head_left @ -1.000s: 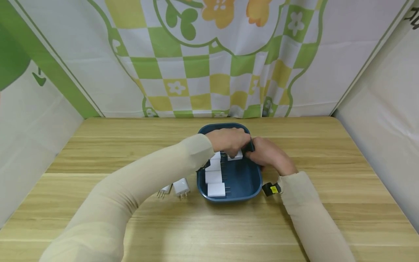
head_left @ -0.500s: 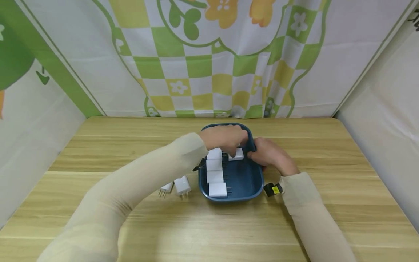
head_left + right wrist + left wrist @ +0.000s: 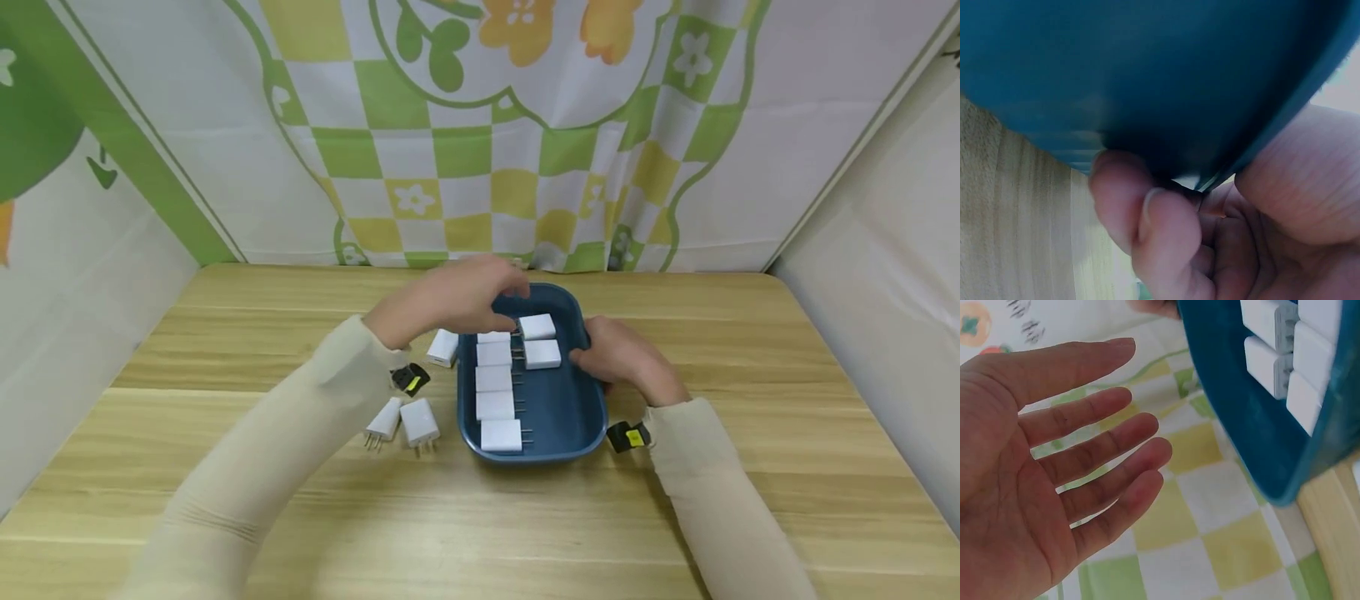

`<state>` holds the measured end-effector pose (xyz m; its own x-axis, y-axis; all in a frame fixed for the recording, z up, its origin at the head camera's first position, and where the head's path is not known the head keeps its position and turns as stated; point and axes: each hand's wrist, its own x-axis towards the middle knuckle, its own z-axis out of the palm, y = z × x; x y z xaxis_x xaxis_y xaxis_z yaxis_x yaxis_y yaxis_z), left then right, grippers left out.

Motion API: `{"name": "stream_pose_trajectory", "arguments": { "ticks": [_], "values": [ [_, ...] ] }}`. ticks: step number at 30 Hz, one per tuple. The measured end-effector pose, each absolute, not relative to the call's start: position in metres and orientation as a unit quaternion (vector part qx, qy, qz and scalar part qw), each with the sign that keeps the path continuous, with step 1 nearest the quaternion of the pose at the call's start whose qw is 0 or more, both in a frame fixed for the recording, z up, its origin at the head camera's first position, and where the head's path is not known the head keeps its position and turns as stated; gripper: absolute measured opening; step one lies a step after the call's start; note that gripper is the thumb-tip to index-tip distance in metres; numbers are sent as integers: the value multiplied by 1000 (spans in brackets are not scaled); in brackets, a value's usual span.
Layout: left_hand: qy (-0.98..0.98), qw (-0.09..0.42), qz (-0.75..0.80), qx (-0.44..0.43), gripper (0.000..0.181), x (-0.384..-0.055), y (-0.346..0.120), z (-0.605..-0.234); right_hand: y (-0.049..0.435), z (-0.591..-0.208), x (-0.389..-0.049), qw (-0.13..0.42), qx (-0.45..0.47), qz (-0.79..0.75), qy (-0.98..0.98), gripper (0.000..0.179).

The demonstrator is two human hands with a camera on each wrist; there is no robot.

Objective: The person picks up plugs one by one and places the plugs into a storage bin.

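Observation:
A dark blue plastic bin (image 3: 558, 421) stands on the table with several white charger plugs in it. A column of plugs (image 3: 494, 379) runs along its left wall, prongs facing right. Two more plugs (image 3: 542, 354) lie side by side at the upper right. My left hand (image 3: 465, 300) hovers over the bin's upper left rim; in the left wrist view its spread fingers (image 3: 1104, 456) hold nothing. My right hand (image 3: 622, 358) grips the bin's right wall, thumb at the rim. In the right wrist view curled fingers (image 3: 1166, 231) lie against the outside.
Left of the bin, one white plug (image 3: 443, 347) lies close to its wall. Two others (image 3: 420, 422) lie nearer me, prongs toward me. A patterned cloth (image 3: 465, 150) hangs behind the wooden table (image 3: 525, 533).
My left hand has let go of a plug in the upper right of the bin and moved left, its fingers opening out. The right hand stays on the bin wall.

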<state>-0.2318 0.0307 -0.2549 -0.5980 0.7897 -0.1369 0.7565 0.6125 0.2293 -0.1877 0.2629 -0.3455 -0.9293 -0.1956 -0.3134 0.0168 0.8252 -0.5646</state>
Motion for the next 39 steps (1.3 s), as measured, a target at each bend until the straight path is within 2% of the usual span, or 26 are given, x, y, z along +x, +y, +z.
{"name": "stream_pose_trajectory", "arguments": {
  "ticks": [5, 11, 20, 28, 35, 39],
  "values": [
    [898, 68, 128, 414, 41, -227, 0, -261, 262, -346, -187, 182, -45, -294, 937, 21],
    [913, 54, 184, 361, 40, -222, -29, -272, 261, -346, -187, 176, -46, -294, 938, 21],
    [928, 108, 155, 320, 53, -223, -53, -299, 260, -347, -185, 180, -42, -299, 936, 23],
    [914, 161, 170, 330, 56, -226, -58, -317, 260, -349, -184, 178, -43, -296, 937, 23],
    [892, 166, 174, 382, 54, -229, -54, -328, 260, -347, -183, 174, -43, -299, 937, 21],
    [895, 165, 166, 380, 57, -228, -53, -334, 259, -347, -184, 174, -41, -295, 939, 21]
  ]
}}
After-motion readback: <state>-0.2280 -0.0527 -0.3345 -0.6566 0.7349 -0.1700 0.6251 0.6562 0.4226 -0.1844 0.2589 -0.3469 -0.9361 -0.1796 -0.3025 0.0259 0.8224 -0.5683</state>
